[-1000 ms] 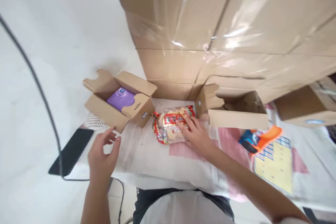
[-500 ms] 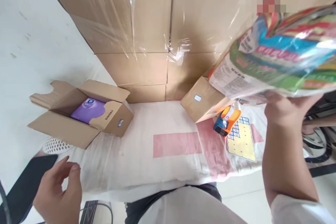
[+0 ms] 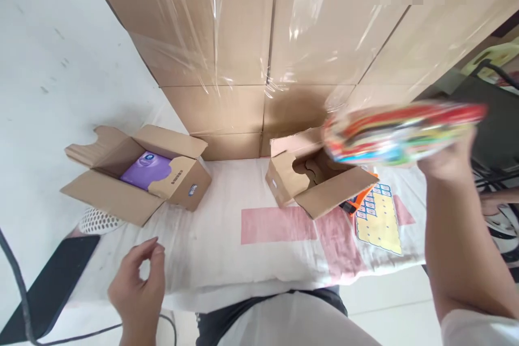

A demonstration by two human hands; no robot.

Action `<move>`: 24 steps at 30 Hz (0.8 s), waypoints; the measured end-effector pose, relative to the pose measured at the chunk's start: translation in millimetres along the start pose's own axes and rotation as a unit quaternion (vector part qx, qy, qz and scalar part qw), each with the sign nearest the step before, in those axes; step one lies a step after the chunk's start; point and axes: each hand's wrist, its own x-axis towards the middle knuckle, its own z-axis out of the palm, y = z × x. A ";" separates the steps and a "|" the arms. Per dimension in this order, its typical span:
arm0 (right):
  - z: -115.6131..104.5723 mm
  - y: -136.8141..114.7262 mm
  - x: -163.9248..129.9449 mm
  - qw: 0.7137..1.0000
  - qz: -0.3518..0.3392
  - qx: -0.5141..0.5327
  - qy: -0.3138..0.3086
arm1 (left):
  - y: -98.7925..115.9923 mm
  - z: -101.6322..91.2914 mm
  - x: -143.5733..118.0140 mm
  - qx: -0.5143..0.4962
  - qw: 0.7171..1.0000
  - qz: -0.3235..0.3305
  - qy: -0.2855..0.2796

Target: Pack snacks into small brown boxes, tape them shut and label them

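My right hand grips a colourful snack bag, blurred, in the air just right of and above an open empty cardboard box on the cloth-covered surface. My left hand hovers low at the near left with its fingers loosely curled and nothing in it. To the left stands another open cardboard box with a purple pack inside.
A wall of large taped cartons stands behind the boxes. An orange tape dispenser peeks out behind the empty box, next to a yellow printed patch. A black phone, a cable and a white mesh object lie at the left.
My right hand took the snack bag off the cloth and lifted it to the right. An open empty box now stands at centre right. My left hand drew back towards me.
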 end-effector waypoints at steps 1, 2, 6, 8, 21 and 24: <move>9.2 -3.0 1.6 0.995 0.023 -0.004 -0.093 | 7.8 4.9 2.4 -0.014 1.000 0.000 0.005; 20.5 -6.0 4.2 0.980 0.055 -0.006 -0.193 | 16.3 10.1 5.1 -0.030 1.000 0.004 0.005; 78.9 -19.2 13.7 0.880 0.140 -0.132 -0.434 | 53.6 31.6 14.9 -0.077 0.994 0.077 -0.029; 106.9 -30.5 11.9 0.839 0.108 -0.262 -0.465 | 72.2 42.7 16.9 -0.098 0.986 0.121 -0.050; 132.0 -51.1 -1.8 0.779 -0.101 -0.375 -0.493 | 118.3 98.5 16.2 -0.226 0.931 0.191 -0.212; 141.0 -30.1 -4.8 0.852 -0.095 -0.241 -0.455 | 115.5 100.3 21.5 -0.236 0.934 0.184 -0.197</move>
